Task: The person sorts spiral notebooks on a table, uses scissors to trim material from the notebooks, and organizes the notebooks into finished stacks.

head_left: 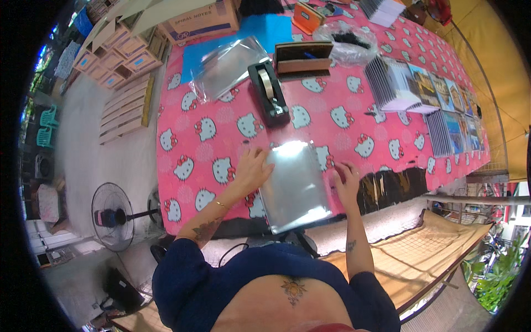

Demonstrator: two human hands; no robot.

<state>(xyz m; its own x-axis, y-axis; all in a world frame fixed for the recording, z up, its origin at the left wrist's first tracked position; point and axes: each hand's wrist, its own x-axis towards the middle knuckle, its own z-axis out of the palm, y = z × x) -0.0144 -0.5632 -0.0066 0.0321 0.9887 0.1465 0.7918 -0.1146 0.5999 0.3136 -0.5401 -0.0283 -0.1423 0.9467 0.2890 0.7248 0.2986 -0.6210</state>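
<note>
Presently, a flat rectangular stack of clear, glossy plastic sheets [294, 191] lies at the table's near edge, before the torso; long axis runs away from the body, far short end angled slightly left. Left hand [254, 170]: fingers extended at the stack's far left side, thumb at its edge; cannot tell whether it pinches. Right hand [347, 180]: fingers loosely bent and parted, nothing seen in it, just beside the right edge. Surface: pink table cloth printed with white cartoon cats [188, 138], torn at near right over a dark patch [392, 191]. Beyond the stack: black tape dispenser [268, 94], its long axis also running away, far end leftward. Room, left: grey floor [83, 160], round-caged standing fan [113, 217], slatted wooden pallet [126, 108]. Right: yellow-orange tarpaulin wall [489, 61].
</note>
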